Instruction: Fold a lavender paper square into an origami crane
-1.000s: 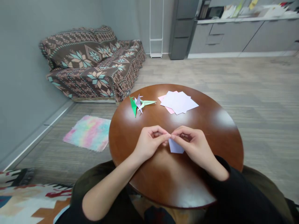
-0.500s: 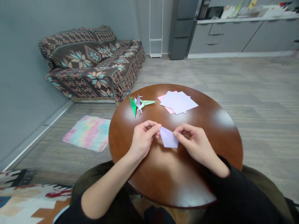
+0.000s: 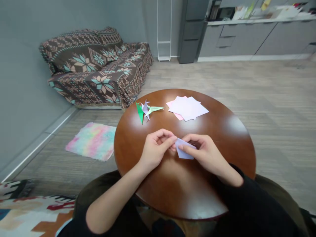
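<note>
Head view: on the round brown table [image 3: 158, 192], a folded green paper figure [image 3: 140, 113], a purple one [image 3: 145, 108] and a pale green one [image 3: 156, 109] crowd together near the far left edge, their points overlapping. To their right, beyond the hands, pale lilac sheets [image 3: 189, 108] lie fanned, with pink paper [image 3: 178, 116] showing underneath. A sofa [image 3: 98, 67] under a patterned cover and a pastel rug [image 3: 92, 141] are off to the left.

Between the hands, above the near-middle of the table, is a small folded lilac paper [image 3: 185, 155]. The right thumb lies across it and hides part of its face. Its narrow corner points up and left; its long axis seems to slant from there down and right, and a short straight edge faces the person. The paper is flat and many-sided, plain and matt.

The left hand [image 3: 158, 146] pinches the narrow corner, thumb and forefinger together. The right hand [image 3: 203, 151] clamps the other side, thumb on top, fingers mostly hidden behind.
</note>
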Demonstrator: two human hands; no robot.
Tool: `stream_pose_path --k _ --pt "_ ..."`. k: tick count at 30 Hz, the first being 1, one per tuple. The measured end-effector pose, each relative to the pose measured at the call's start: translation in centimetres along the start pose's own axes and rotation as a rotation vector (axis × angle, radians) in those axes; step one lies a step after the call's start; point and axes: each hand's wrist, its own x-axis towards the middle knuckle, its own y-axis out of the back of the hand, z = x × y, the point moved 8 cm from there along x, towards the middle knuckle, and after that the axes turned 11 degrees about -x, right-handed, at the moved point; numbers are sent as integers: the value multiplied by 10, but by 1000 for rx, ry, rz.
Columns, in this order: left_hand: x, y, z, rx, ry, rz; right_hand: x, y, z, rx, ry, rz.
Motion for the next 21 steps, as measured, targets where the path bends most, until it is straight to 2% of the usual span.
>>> stream_pose_path --k 5,9,15,21 --pt "-3 -8 0 53 18 -54 -1 8 -2 -47 21 79" --pt "-4 -12 2 50 10 -95 0 5 -6 -108 40 41" --pt "-3 -7 2 81 25 -44 0 1 -6 -135 26 -18" --pt "-4 -12 3 134 17 -80 0 -2 -4 -90 -5 -32"
